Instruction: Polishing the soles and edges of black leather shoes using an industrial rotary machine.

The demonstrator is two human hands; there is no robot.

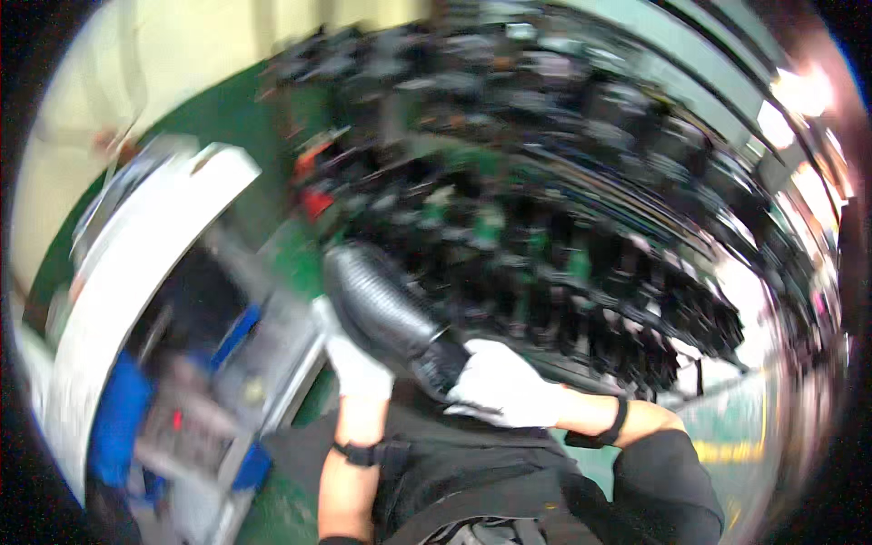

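Between my two white-gloved hands is a black shoe [377,295] with a shiny, textured upper, its toe pointing up and to the left, away from me. My right hand [504,386] is closed around the heel end near the opening. On the shoe's left side, my left hand [356,356] supports it, with the fingers running along the edge and partly hidden beneath it. Motion blur hides the finer details of the shoe and the fingertips.
Ahead and to the right stand long racks [581,300] filled with rows of dark shoes. At my left is a white machine [163,245] with blue parts and a grey bed. Green floor [295,254] shows between them.
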